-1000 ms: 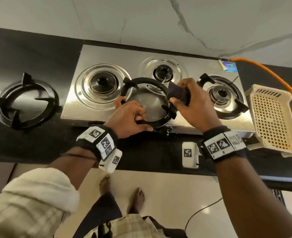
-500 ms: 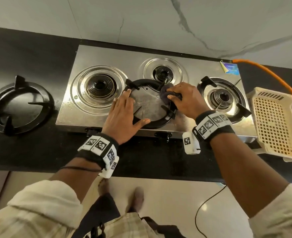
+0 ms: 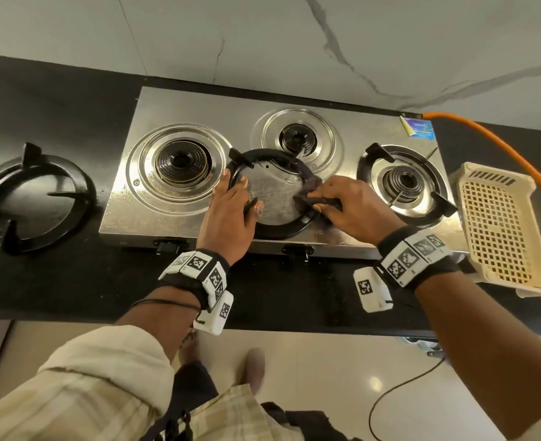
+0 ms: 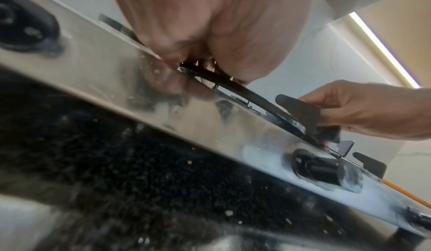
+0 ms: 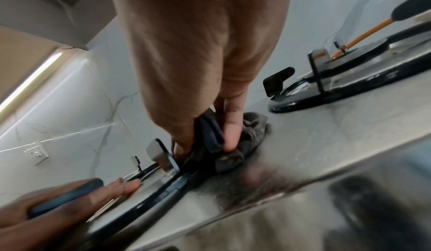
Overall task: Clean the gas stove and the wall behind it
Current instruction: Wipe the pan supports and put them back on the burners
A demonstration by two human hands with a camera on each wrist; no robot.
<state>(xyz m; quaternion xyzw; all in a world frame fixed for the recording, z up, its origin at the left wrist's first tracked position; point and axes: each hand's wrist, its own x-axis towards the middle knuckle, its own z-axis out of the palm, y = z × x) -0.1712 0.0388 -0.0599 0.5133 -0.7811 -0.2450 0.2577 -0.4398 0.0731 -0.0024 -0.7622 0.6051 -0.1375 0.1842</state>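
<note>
A: Where's the stove (image 3: 173, 218)?

B: On the black tabletop (image 3: 56, 100), back edge against the marble wall (image 3: 262, 43). It's steel, with three burners. A loose black ring (image 3: 272, 229) lies flat on the steel at the front centre, between the left and right burners, its far arc over the dish of the small middle burner (image 3: 297, 138).

A: And the hands?

B: The left hand (image 3: 231, 214) lies on the ring's left side, fingers fairly straight and spread, fingertips on the rim and the steel inside it. In the right wrist view one of the ring's prongs shows between two of its fingers. It presses down rather than grips. The right hand (image 3: 355, 205) has its fingers curled round a dark grey cloth (image 3: 307, 194), bunched against the ring's right side. The right wrist view shows the thumb (image 5: 231, 127) pinning the cloth (image 5: 247, 133) onto the ring and the steel beside it.

A: Anything else on the stove?

B: The right burner (image 3: 404, 181) has its own black ring in place. The left burner (image 3: 181, 162) is bare. A blue sticker (image 3: 418, 128) sits at the far right corner, and knobs (image 3: 297, 251) stick out of the front edge.

A: Around it?

B: Another ring (image 3: 33, 198) lies on the tabletop to the left. To the right a cream basket (image 3: 501, 230), and an orange hose (image 3: 491, 144) running from the back corner.
</note>
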